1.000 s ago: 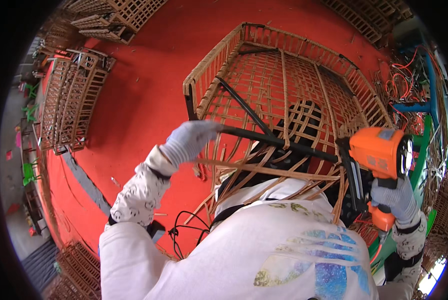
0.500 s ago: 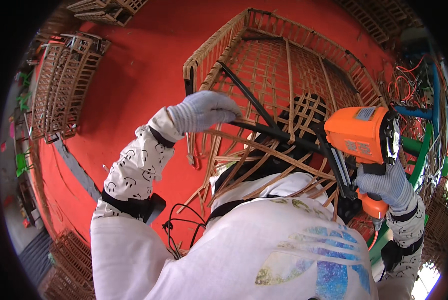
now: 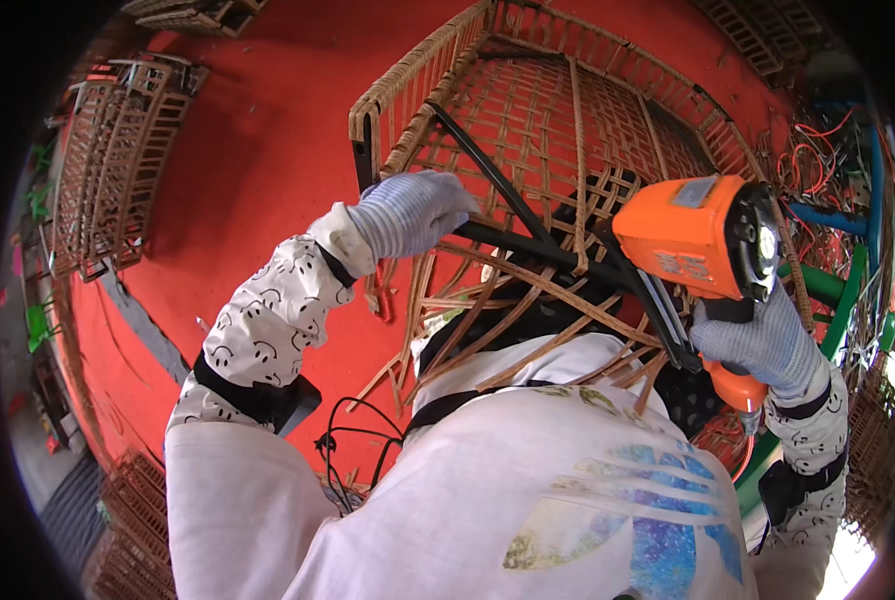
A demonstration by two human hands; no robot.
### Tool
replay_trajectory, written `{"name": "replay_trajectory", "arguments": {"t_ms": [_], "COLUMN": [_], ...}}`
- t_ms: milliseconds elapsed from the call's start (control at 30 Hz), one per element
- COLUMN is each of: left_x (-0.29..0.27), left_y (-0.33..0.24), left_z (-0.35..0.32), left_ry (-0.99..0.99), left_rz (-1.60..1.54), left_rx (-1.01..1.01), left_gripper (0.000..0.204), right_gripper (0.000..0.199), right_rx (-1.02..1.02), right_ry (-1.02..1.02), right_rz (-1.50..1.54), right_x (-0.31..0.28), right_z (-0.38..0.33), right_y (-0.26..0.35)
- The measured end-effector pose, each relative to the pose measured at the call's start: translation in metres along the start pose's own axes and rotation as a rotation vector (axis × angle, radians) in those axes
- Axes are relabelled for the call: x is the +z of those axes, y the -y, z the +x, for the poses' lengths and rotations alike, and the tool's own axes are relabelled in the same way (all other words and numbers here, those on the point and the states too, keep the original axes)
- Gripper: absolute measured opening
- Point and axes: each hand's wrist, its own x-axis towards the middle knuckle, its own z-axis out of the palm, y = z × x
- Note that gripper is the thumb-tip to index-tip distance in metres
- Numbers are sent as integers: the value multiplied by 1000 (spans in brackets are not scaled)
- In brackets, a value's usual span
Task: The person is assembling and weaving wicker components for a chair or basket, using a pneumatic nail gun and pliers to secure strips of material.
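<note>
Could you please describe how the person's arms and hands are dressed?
The left hand and the right hand both wear grey ribbed knit gloves. White sleeves printed with small black smiling faces cover both forearms, and a black band wraps each arm above the sleeve.

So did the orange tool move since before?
Yes. The orange tool in the right hand has come in leftward over the woven cane frame, closer to the left hand.

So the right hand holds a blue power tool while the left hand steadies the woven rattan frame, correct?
Not quite: the head view shows the power tool is orange, not blue. The right hand does hold it, and the left hand steadies the woven rattan frame.
</note>
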Motion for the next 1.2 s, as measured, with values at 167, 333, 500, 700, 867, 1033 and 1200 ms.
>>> {"name": "replay_trajectory", "arguments": {"t_ms": [167, 333, 500, 700, 867, 1033, 1200], "left_x": [-13, -10, -15, 2, 15, 10, 7], "left_y": [-18, -1, -12, -10, -4, -1, 6], "left_z": [8, 5, 13, -6, -11, -8, -2], "left_ry": [23, -50, 176, -38, -215, -173, -29], "left_rz": [-260, -23, 183, 130, 97, 113, 71], "left_rx": [-348, 16, -192, 31, 91, 116, 95], "left_gripper": [17, 15, 12, 14, 17, 20, 26], "right_gripper": [30, 38, 41, 42, 44, 35, 39], "right_rx": [10, -89, -25, -27, -108, -47, 76], "right_ry": [19, 20, 75, 43, 84, 164, 273], "right_rz": [1, -27, 21, 55, -9, 70, 105], "right_x": [9, 9, 11, 8, 11, 26, 29], "right_z": [13, 16, 18, 11, 29, 48, 62], "right_y": [11, 5, 9, 6, 7, 26, 30]}}
